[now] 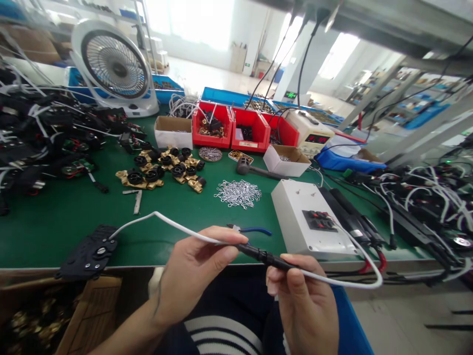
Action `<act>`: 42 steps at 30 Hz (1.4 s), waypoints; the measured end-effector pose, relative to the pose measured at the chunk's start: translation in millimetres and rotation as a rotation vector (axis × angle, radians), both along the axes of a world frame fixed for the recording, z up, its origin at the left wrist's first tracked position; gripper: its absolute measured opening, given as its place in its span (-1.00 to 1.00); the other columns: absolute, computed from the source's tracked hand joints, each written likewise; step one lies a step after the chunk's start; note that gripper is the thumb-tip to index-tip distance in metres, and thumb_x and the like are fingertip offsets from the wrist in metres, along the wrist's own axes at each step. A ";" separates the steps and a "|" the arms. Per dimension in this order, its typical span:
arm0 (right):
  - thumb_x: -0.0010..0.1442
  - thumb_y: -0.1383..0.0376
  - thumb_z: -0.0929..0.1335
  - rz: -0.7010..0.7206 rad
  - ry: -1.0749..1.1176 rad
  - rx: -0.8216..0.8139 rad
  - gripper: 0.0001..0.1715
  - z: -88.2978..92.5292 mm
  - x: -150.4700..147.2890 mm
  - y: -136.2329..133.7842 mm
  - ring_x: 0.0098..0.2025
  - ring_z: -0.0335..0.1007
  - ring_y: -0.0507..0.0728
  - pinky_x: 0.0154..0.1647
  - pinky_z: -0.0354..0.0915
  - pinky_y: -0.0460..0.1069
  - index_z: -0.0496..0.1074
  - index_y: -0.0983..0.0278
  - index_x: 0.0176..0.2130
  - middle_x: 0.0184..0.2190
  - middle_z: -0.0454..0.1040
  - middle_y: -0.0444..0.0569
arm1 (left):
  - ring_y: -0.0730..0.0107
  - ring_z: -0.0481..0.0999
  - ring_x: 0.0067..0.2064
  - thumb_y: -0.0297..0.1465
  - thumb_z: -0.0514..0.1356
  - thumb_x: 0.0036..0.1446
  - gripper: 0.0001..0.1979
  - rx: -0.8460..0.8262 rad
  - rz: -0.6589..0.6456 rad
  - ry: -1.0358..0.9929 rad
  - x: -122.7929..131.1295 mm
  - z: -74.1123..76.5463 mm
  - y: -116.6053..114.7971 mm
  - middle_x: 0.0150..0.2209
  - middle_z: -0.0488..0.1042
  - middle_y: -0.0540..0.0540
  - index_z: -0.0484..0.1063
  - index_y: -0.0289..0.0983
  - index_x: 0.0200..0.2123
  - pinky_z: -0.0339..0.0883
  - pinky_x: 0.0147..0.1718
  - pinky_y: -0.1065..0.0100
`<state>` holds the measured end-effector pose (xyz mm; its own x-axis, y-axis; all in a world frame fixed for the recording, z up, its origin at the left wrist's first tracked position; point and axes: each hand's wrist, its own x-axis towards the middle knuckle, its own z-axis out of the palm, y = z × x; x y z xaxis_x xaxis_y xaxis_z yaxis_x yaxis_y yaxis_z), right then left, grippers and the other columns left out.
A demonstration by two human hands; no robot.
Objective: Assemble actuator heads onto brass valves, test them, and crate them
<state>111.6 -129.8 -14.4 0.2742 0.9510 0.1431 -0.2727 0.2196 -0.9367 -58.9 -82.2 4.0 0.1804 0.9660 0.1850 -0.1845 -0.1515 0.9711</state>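
Note:
Before me, my left hand (201,268) pinches a black cable connector (251,251) between thumb and fingers. Facing it, my right hand (308,303) grips the mating black connector (278,261); the two meet end to end, though I cannot tell how fully they are seated. From the left one a white cable (173,226) runs to a flat black device (88,254) with silver screws at the table's front edge. The right one's white cable (354,284) loops up to a white box (295,217) with terminals and switches. Blue-handled cutters (255,230) lie just behind my left hand.
Metal clips (239,193) lie piled mid-table, behind them a mallet (258,170) and brass valve fittings (173,167). Red bins (249,130), a fan (118,69) and a power supply (310,133) stand at the back. Wired black units (48,128) crowd both sides.

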 end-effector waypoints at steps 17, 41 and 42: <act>0.20 0.17 0.45 -0.129 -0.047 -0.033 -0.86 -10.0 1.1 -6.1 -0.53 0.43 -0.05 -0.48 0.36 -0.18 0.56 0.15 -0.23 -0.54 0.53 -0.16 | 0.49 0.53 -0.37 -0.32 0.27 0.18 -0.85 -0.188 -0.084 -0.069 17.0 -15.4 8.4 -0.37 0.52 -0.02 0.52 -0.30 -0.34 0.43 -0.33 0.49; 0.10 0.03 0.48 0.023 0.343 -0.144 -0.79 -12.2 16.5 1.9 -0.55 0.18 -0.04 -0.59 0.19 -0.12 0.60 0.01 -0.24 -0.15 0.60 -0.04 | 0.49 0.49 -0.34 -0.12 0.28 0.15 -0.66 -0.109 -0.504 -0.372 41.8 25.7 50.0 -0.39 0.44 -0.02 0.46 -0.31 -0.38 0.42 -0.29 0.45; 0.13 0.02 0.46 0.071 0.346 -0.145 -0.80 -12.6 14.4 1.3 -0.57 0.15 -0.06 -0.61 0.17 -0.13 0.60 0.00 -0.23 -0.11 0.61 -0.03 | 0.50 0.50 -0.31 -0.15 0.27 0.17 -0.70 -0.134 -0.447 -0.456 42.4 20.1 45.5 -0.36 0.44 -0.01 0.48 -0.29 -0.37 0.45 -0.26 0.45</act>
